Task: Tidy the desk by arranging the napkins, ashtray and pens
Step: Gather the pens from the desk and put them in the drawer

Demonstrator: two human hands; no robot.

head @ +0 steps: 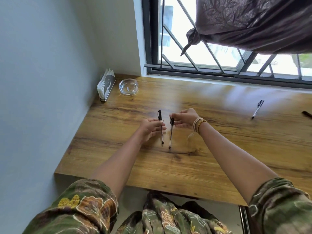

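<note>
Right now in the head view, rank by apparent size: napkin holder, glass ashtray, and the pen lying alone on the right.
1. napkin holder
2. glass ashtray, nearly alike, so that order is unsure
3. lone pen, clearly smallest

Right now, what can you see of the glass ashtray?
The ashtray is clear, thick-walled glass, round and low, standing upright in the desk's far left corner near the window sill. It looks empty except for a small pale mark, perhaps a label, on its base. The napkin holder stands just to its left, apparently not touching. Neither hand is near it.
</note>
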